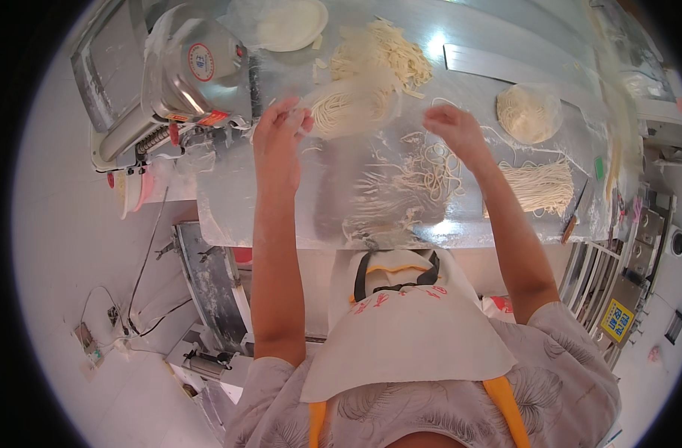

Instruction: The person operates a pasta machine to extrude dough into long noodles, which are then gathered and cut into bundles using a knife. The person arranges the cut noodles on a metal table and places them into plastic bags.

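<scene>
Noodle coil (pixel 345 112) looks light, soft, tearable; best scooped from beneath; left fingers (pixel 287 105) curled, right fingers (pixel 436 117) bunched, can't tell if clamped.

Pale cream on the coiled noodles (pixel 345 116), silver-grey on the steel tabletop (pixel 281 220); off-white with red print on the apron (pixel 408 343), orange on its straps (pixel 507 411); dark leaf pattern across the greyish shirt (pixel 576 366).

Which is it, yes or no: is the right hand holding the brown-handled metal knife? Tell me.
No, the knife lies on the grey metal table, away from the right hand.
</scene>
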Available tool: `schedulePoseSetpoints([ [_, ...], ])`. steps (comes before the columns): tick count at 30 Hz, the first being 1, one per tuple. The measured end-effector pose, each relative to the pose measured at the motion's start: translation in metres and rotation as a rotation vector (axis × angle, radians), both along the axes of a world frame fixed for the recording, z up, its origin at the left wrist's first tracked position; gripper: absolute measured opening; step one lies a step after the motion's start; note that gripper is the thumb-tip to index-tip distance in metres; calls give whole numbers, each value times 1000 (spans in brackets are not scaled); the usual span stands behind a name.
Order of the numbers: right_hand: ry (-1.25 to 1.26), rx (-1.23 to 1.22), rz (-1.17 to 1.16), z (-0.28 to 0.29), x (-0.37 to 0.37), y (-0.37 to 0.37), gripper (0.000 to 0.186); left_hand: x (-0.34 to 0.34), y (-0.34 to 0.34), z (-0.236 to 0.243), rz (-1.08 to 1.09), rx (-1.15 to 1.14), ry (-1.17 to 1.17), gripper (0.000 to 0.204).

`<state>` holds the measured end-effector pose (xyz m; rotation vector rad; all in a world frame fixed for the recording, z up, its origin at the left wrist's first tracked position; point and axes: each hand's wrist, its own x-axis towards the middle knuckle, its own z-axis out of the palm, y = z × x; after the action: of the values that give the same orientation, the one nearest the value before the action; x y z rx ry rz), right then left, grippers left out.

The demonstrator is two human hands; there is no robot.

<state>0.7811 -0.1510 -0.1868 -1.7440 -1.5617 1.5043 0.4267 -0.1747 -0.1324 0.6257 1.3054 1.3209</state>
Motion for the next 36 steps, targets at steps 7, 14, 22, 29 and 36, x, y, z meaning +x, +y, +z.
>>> schedulePoseSetpoints([
  [7,-748,272,-144,-77,1,-105,95,10,-42,-13,3,-157,14,32],
  [14,-466,392,29,-112,-11,-131,48,19,-65,-34,79,-191,39,32],
  [22,-621,223,74,-102,-2,-127,29,21,-65,-40,94,-222,-11,29],
  [29,-616,83,55,-100,-3,-113,39,28,-59,-46,51,-206,-52,25],
  [36,31,-326,-173,-41,16,-97,21,14,-57,-35,-184,-259,-149,27],
])
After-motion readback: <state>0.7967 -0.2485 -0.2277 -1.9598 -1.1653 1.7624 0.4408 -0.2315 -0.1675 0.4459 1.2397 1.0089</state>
